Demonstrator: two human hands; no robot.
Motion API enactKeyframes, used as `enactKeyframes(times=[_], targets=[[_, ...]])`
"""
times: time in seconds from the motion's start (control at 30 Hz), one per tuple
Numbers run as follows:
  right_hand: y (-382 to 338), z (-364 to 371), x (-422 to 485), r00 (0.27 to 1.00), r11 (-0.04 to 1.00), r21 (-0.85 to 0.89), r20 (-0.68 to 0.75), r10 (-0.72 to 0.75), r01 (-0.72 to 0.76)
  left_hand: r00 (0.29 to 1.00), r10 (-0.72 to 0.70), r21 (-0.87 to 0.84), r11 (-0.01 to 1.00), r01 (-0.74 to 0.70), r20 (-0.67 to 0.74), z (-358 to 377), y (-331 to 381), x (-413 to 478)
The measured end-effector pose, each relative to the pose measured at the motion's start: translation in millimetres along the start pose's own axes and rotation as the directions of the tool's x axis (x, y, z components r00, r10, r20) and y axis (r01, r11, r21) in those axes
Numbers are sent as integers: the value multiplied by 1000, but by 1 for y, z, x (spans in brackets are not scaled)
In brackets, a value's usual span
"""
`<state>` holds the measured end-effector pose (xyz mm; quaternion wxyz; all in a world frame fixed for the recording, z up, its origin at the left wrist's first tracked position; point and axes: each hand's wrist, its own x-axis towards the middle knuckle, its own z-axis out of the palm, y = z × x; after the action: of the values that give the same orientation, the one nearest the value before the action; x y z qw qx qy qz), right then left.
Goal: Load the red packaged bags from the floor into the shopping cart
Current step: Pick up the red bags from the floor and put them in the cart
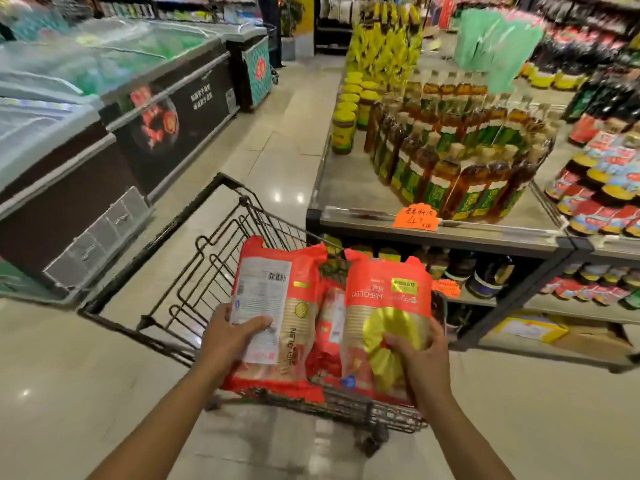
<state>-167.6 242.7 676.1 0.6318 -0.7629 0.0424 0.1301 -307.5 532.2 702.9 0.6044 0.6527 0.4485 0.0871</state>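
I hold two red packaged bags over the near end of a black wire shopping cart [194, 271]. My left hand [232, 337] grips the left red bag [277, 289], which shows a white label with a barcode. My right hand [419, 362] grips the right red bag [384, 306] at its yellow printed patch. Between them a third red bag [330, 327] lies lower down inside the cart. The far half of the cart basket holds nothing that I can see.
A row of chest freezers [114, 109] runs along the left of the aisle. On the right stands a grey shelf [415, 226] with jars, bottles and an orange price tag, close to the cart's right side. Pale tiled floor [277, 140] stretches ahead.
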Motion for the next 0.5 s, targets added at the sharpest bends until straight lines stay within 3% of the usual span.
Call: enactKeyframes(times=[0.2, 0.5], targets=[[38, 57, 73, 990, 988, -68, -38, 138, -140, 994, -91, 132, 988, 83, 53, 19, -4, 118], [145, 144, 207, 925, 916, -133, -49, 376, -379, 958, -286, 328, 905, 271, -3, 110, -69, 292]])
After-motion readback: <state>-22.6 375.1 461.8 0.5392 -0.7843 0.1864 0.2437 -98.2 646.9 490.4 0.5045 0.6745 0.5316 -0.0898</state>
